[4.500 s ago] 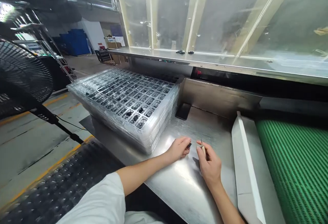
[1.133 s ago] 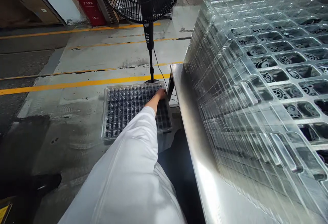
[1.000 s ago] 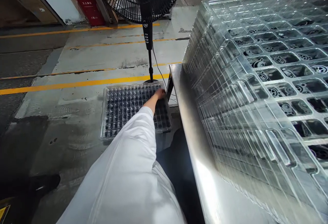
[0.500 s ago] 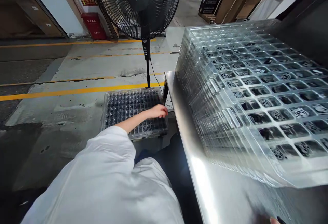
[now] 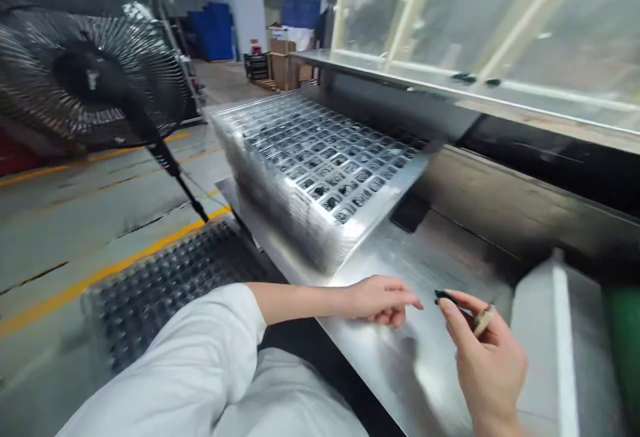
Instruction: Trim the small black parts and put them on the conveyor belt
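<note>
My left hand [image 5: 383, 298] hovers over the steel table [image 5: 360, 347], index finger stretched out and the other fingers loosely bent, nothing visible in it. To its right, my right hand [image 5: 487, 357] pinches a small black part [image 5: 445, 297] between thumb and fingertips. A small tool with a pale yellowish body [image 5: 483, 321] also sits among the right hand's fingers; its kind is unclear. The fingertips of both hands are close but apart. Beyond them stands a tall stack of clear plastic trays [image 5: 300, 207], whose top compartments hold small dark parts.
A tray with dark pieces [image 5: 165, 284] is low at the left, below the table. Behind it stands a black fan [image 5: 95, 77]. A dark phone-like slab [image 5: 410, 213] lies past the stack. A white box-like panel [image 5: 543, 330] is at the right, beneath a shelf [image 5: 475, 94].
The view has swung right. My left hand has moved from above the low tray to over the table. My right hand, barely in frame before, now shows with the black part.
</note>
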`<state>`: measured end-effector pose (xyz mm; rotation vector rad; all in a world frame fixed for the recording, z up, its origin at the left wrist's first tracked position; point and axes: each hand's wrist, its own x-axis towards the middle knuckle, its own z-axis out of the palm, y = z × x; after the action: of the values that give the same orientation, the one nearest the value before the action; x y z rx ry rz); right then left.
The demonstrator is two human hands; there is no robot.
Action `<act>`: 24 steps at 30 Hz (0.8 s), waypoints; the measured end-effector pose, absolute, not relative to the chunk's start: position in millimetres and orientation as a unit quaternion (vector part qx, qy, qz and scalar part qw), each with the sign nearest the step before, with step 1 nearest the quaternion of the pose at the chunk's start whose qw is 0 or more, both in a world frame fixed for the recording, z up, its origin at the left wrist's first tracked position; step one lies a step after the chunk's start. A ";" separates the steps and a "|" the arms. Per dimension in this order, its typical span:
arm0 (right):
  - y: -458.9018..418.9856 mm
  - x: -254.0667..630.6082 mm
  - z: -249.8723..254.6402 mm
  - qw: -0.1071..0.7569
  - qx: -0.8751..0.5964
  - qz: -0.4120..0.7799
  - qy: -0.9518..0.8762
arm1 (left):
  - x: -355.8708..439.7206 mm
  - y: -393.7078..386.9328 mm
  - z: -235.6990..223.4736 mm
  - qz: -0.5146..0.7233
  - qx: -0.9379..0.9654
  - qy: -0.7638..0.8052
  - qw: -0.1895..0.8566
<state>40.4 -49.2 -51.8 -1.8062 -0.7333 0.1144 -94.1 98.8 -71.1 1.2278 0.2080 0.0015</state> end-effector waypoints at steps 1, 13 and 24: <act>-52.1 43.4 -52.7 0.548 -0.769 0.050 -0.324 | -74.9 93.4 -76.5 0.008 0.550 0.114 0.828; -40.6 63.7 -84.0 0.470 -0.779 0.077 -0.409 | 2.7 86.1 -93.2 -0.012 0.443 0.179 0.878; -31.0 81.8 -94.4 0.477 -0.835 0.042 -0.271 | 3.3 104.3 -102.5 0.035 0.401 0.180 0.897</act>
<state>81.8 -31.0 -94.4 -2.0395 -0.6617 0.1020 3.3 104.3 -102.5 0.8309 0.3726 0.0721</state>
